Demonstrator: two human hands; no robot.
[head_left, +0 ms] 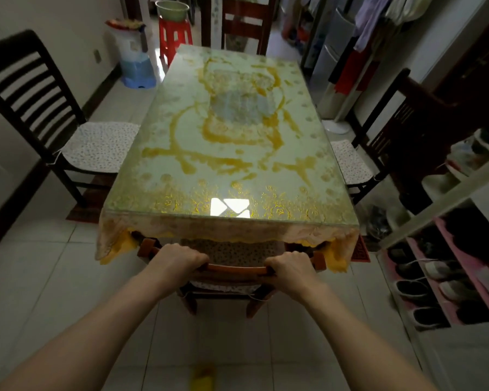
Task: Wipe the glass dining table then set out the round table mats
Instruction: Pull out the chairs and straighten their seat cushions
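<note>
Both hands, left (pixel 178 259) and right (pixel 290 266), grip the top rail of a wooden chair (pixel 233 270) tucked at the near end of the glass-topped table (pixel 181 131).

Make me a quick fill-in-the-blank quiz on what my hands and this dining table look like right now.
1. Both the left hand and the right hand grip the top rail of a wooden ____.
2. The glass-topped dining table covers a patterned cloth in white and ____.
3. The red plastic stool carries a green ____.

Missing words: chair; yellow; basin
</note>
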